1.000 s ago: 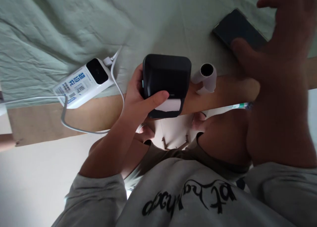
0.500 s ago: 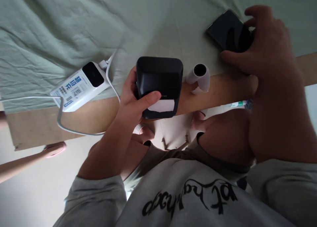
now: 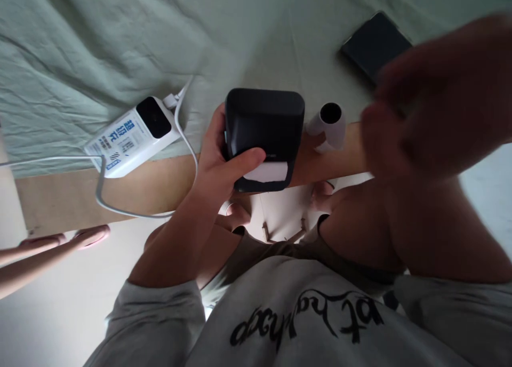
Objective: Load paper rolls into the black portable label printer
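Observation:
My left hand grips a black portable printer, its thumb lying across the top. White paper shows through an opening near the printer's lower end. Just right of it, a white paper roll with a dark core stands near the bed's edge, a loose end hanging at its front. My right hand, raised at the right, is smeared by motion, so its fingers are not clear. Beyond that hand a dark smartphone lies flat on the green sheet, partly covered from view.
A white power bank with blue print lies at the left, a white cable plugged into it and looping over the wooden edge. Another person's feet are on the floor at the lower left. My legs are below the edge.
My right hand has left the smartphone and come back toward me, up and to the right. The phone stays on the sheet. My left hand still holds the printer. A second foot shows at left.

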Motion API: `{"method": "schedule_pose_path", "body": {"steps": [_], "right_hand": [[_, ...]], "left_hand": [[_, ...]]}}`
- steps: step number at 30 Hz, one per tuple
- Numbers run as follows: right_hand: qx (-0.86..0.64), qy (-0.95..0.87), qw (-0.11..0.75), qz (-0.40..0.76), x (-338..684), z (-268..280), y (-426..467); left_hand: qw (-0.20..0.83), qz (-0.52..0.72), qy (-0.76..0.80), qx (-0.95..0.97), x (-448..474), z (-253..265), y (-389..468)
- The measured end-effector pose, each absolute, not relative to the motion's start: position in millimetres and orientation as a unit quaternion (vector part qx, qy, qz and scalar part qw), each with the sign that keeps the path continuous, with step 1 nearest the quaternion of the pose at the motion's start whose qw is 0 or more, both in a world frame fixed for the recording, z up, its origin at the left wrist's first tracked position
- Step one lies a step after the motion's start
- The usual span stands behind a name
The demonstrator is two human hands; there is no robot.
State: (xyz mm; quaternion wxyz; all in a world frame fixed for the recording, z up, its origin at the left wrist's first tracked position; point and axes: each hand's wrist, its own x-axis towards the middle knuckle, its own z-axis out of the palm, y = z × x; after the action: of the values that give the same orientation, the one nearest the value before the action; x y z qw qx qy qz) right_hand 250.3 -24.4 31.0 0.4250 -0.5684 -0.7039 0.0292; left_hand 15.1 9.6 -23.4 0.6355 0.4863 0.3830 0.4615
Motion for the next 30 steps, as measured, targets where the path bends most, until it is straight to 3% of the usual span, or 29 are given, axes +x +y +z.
{"method": "schedule_pose_path", "body": {"steps": [2,7,16,30], "right_hand": [[-0.512,-0.769,0.381,0.031,223.1,31.4,-34.4],[-0.496,-0.772,0.392,0.066,189.5,30.7,-41.0],[-0.505,-0.773,0.368,-0.109,203.4,24.5,-33.0],[-0.573,-0.783,0.241,0.008,198.8,30.0,-35.6]], "left_hand": [[0.637,0.465,0.373,0.489,15.7,-22.7,8.7],[0.640,0.457,0.374,0.492,11.7,-19.6,5.7],[0.679,0.440,0.351,0.471,2.5,-23.7,4.3],[0.618,0.436,0.420,0.502,3.2,-26.6,6.7]]}}
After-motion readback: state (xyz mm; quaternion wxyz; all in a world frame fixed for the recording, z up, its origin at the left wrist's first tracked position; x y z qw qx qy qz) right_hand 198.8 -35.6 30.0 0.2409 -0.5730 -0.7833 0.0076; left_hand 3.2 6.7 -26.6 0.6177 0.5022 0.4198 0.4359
